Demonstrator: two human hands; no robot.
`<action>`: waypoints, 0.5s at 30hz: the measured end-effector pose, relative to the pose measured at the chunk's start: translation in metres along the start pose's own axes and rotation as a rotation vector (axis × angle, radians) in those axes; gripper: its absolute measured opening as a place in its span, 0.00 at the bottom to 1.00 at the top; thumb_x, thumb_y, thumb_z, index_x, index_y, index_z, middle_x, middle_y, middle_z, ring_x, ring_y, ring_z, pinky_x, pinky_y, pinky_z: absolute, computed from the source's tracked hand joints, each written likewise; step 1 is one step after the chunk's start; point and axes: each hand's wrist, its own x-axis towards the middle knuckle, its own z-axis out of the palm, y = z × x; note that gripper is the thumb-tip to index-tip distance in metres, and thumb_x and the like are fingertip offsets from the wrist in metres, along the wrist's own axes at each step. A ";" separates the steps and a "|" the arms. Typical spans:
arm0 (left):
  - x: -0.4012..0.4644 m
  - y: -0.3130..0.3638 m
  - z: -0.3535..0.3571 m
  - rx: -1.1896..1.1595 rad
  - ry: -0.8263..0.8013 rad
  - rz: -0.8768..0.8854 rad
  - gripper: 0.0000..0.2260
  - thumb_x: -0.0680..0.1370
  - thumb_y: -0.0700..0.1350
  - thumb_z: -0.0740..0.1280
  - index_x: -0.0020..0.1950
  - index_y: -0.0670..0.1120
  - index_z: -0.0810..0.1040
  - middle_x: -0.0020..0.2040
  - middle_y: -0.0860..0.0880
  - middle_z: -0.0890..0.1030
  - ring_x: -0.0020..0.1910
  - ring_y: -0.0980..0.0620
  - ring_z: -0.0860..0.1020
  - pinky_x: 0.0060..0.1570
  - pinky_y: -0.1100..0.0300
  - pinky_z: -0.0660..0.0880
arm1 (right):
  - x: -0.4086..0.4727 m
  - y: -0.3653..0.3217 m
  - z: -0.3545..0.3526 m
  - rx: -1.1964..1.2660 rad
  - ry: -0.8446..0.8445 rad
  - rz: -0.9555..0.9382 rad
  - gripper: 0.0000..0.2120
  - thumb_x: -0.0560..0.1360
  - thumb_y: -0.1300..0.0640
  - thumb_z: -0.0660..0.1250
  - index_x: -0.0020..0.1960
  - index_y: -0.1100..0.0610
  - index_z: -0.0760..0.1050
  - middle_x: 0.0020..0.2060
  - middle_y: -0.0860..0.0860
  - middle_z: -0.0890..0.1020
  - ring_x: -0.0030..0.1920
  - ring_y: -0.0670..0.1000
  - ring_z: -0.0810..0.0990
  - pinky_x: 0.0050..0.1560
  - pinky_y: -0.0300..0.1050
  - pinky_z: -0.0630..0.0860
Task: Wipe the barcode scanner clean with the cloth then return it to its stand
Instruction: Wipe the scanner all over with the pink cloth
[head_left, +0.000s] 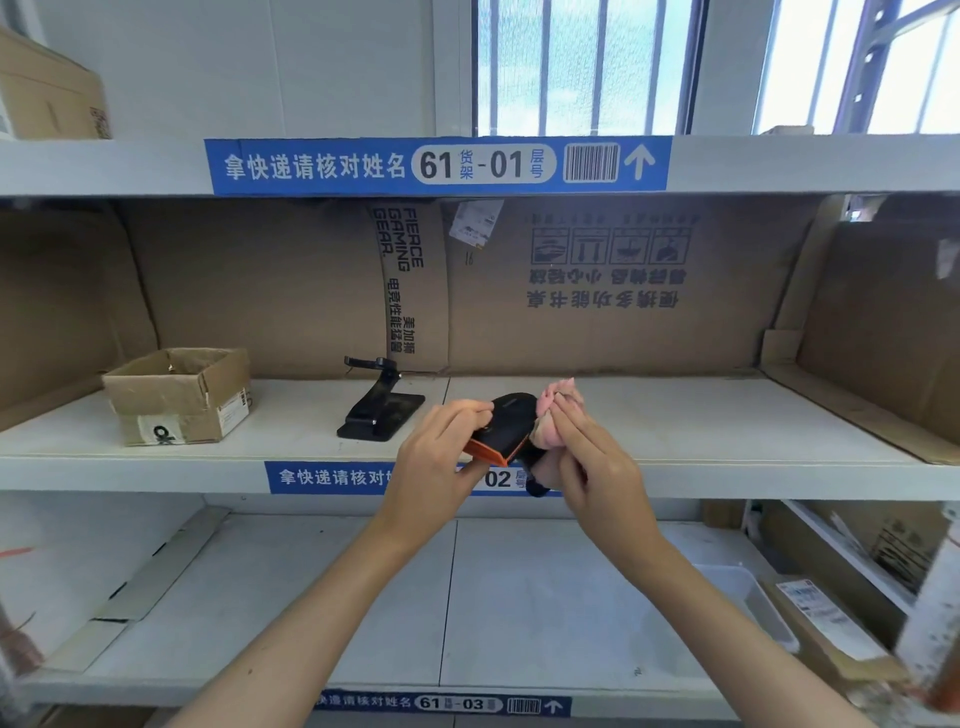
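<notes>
A black barcode scanner (511, 418) with an orange front rim is held in front of the middle shelf's edge. My left hand (439, 462) grips its head from the left, thumb on top. My right hand (587, 462) holds a bunched pink cloth (558, 410) pressed against the scanner's right side; the scanner's handle pokes out below my right palm. The empty black stand (382, 408) sits on the middle shelf, just left of and behind my hands.
An open cardboard box (179, 395) stands at the left of the middle shelf (675, 415). Flattened cardboard lines the shelf's back and sides. Parcels and a white tray (748, 597) lie at the right of the lower shelf.
</notes>
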 end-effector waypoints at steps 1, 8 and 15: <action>0.000 0.000 0.000 -0.002 0.003 -0.005 0.20 0.68 0.39 0.78 0.57 0.38 0.78 0.57 0.43 0.81 0.58 0.48 0.78 0.57 0.59 0.76 | 0.000 0.000 -0.001 0.018 0.032 0.030 0.20 0.78 0.70 0.62 0.69 0.66 0.73 0.69 0.58 0.74 0.71 0.56 0.73 0.70 0.54 0.71; -0.001 0.005 0.003 -0.001 0.000 0.071 0.23 0.70 0.32 0.74 0.61 0.43 0.72 0.56 0.42 0.78 0.55 0.47 0.77 0.51 0.55 0.78 | 0.001 -0.020 0.004 0.129 0.073 -0.042 0.20 0.78 0.71 0.60 0.69 0.67 0.72 0.70 0.59 0.74 0.73 0.54 0.71 0.71 0.57 0.70; -0.004 0.004 0.005 0.105 0.041 0.171 0.21 0.71 0.34 0.73 0.62 0.42 0.74 0.59 0.42 0.80 0.55 0.42 0.77 0.54 0.50 0.75 | -0.006 -0.017 0.010 0.214 0.121 0.069 0.21 0.78 0.69 0.60 0.70 0.65 0.72 0.70 0.54 0.74 0.73 0.52 0.71 0.69 0.56 0.72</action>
